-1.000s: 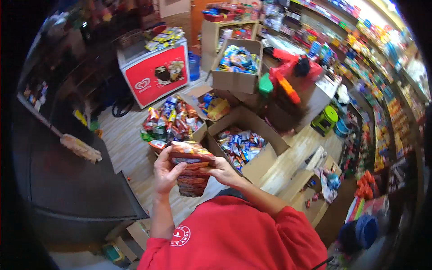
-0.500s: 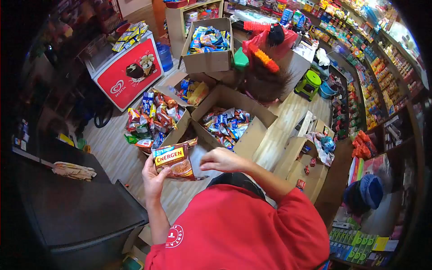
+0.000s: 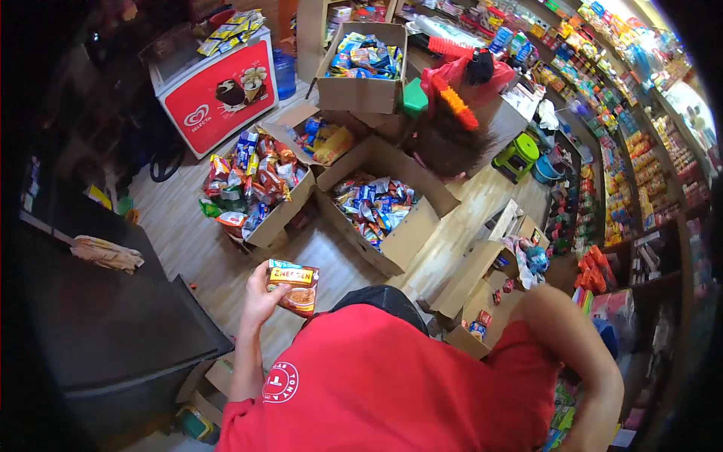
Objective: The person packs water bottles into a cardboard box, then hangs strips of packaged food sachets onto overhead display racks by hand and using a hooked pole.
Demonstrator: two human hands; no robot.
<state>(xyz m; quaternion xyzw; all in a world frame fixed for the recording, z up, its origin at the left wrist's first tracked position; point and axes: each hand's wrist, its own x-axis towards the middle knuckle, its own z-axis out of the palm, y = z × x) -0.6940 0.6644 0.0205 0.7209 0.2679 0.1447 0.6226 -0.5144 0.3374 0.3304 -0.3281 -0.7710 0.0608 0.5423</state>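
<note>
My left hand (image 3: 265, 295) grips a brown Energen pack (image 3: 295, 288) in front of my chest, its thumb across the printed front. My right arm is bent out to the right and down past my side; the right hand itself lies beyond the visible part of the frame. Ahead of the pack stand a box of mixed sachets (image 3: 252, 181) at the left and an open cardboard box (image 3: 407, 245) with blue and white sachets inside.
Farther off are a red-fronted freezer (image 3: 218, 98), a raised box of blue packs (image 3: 360, 94), a green stool (image 3: 517, 157) and brooms. A dark counter (image 3: 128, 316) lies at the left. Stocked shelves (image 3: 640, 173) line the right, near small opened boxes (image 3: 471, 290).
My right hand has left the Energen pack and swung out of sight to the right. My left hand keeps the pack, now slightly lower. The view has shifted a little.
</note>
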